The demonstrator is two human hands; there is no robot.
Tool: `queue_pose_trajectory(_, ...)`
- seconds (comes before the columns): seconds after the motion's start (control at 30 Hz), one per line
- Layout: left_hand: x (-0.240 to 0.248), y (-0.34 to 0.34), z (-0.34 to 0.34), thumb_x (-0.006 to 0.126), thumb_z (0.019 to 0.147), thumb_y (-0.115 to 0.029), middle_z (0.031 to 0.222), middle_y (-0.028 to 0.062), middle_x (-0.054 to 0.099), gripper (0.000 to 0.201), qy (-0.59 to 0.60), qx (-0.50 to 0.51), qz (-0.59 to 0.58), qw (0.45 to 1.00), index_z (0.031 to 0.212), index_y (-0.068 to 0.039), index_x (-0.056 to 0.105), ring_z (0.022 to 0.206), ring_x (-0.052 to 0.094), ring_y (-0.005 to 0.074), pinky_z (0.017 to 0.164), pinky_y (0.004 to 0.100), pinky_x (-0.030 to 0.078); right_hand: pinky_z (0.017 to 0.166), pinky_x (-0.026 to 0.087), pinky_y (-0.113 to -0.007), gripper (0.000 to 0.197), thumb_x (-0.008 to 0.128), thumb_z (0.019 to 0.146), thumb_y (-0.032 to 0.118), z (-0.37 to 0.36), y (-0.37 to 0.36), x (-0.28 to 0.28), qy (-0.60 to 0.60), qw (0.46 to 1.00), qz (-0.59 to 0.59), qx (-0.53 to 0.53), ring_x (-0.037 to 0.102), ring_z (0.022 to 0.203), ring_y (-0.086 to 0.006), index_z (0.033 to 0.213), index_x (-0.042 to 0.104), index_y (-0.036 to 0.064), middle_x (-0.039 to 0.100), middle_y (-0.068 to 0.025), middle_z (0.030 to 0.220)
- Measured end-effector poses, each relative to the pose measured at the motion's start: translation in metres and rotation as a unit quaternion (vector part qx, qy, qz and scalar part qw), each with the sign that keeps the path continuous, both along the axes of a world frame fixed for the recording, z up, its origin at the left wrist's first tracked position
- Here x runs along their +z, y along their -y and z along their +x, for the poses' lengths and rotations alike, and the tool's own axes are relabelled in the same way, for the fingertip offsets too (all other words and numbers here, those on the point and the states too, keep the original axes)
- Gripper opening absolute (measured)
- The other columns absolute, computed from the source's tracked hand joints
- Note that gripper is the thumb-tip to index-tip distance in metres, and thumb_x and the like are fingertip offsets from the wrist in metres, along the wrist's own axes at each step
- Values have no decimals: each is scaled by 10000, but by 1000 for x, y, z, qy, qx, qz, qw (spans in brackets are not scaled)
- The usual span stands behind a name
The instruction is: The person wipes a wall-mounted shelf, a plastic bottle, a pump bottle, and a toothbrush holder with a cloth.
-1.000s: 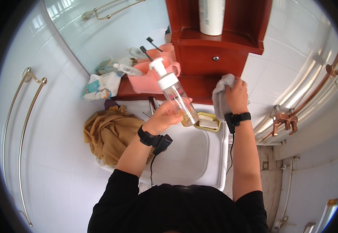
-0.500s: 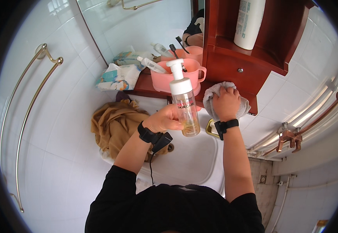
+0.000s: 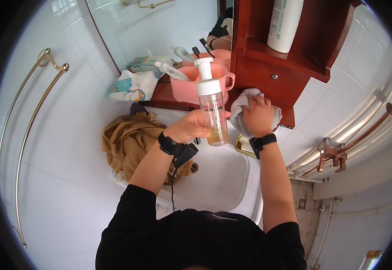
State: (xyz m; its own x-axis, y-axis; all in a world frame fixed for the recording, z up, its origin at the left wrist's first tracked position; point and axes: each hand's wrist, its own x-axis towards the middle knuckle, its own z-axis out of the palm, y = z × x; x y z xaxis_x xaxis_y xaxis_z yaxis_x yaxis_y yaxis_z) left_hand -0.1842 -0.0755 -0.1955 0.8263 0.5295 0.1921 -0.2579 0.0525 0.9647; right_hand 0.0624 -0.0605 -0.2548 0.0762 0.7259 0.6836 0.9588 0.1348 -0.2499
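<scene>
The right hand [image 3: 257, 116]—grasping a grey towel [image 3: 238, 110]—has shifted left, exposing the shelf corner [image 3: 288, 118], while the left hand [image 3: 187, 128] clenches a foam-pump bottle [image 3: 215, 116].

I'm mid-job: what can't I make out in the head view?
All in the head view:
Left hand: its far side is mostly hidden by the clear bottle.
Right hand: its back hides the palm, so gripping or just pressing the grey cloth is unclear.
Soap dish: right end covered by the right wristband.
White bottle: top cut off by the picture's upper edge.
</scene>
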Motion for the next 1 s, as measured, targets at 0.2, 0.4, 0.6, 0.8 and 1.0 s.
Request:
queue_pose_trajectory(0.2, -1, -2, 6, 729, 668, -269, 1069, 90, 581, 585, 1, 3, -4, 1000, 1146, 10, 537, 1139, 491, 200, 1031, 358, 318, 861, 429, -452, 283, 631, 749, 233, 56, 19, -1, 11, 998, -19, -59, 519, 1048, -319, 990, 678, 93, 617, -67, 1060)
queue_pose_trajectory(0.4, 6, 6, 1, 728, 669, -217, 1168, 105, 546, 616, 5, 10, -25, 1000, 1192, 23, 509, 1125, 512, 195, 968, 344, 397, 890, 425, -455, 296, 624, 760, 231, 81, 31, -2, -6, 997, -5, -77, 519, 1048, -336, 1008, 673, 76, 610, -83, 1078)
queue_pose_trajectory(0.6, 5, 6, -6, 737, 664, -206, 1206, 104, 526, 682, 9, 19, -32, 999, 1246, 30, 470, 1070, 543, 174, 930, 324, 430, 823, 449, -460, 253, 616, 753, 232, 68, 23, -5, -37, 986, -25, -158, 534, 991, -338, 952, 677, 89, 616, -71, 1035)
queue_pose_trajectory(0.8, 2, 1, -5, 736, 682, -217, 1135, 81, 544, 741, 22, -13, -36, 999, 1305, 33, 423, 1046, 543, 161, 907, 315, 436, 837, 447, -457, 253, 613, 743, 219, 41, -4, -27, 37, 989, -7, -140, 538, 993, -335, 950, 667, 86, 625, -69, 1024)
queue_pose_trajectory(1.0, -5, -1, -12, 740, 701, -249, 1105, 70, 548, 803, 41, -31, -44, 998, 1355, 39, 373, 1025, 545, 155, 881, 305, 440, 850, 433, -447, 312, 669, 718, 225, 1, 9, -3, 35, 999, 30, -25, 524, 1033, -319, 995, 657, 83, 610, -64, 1059)
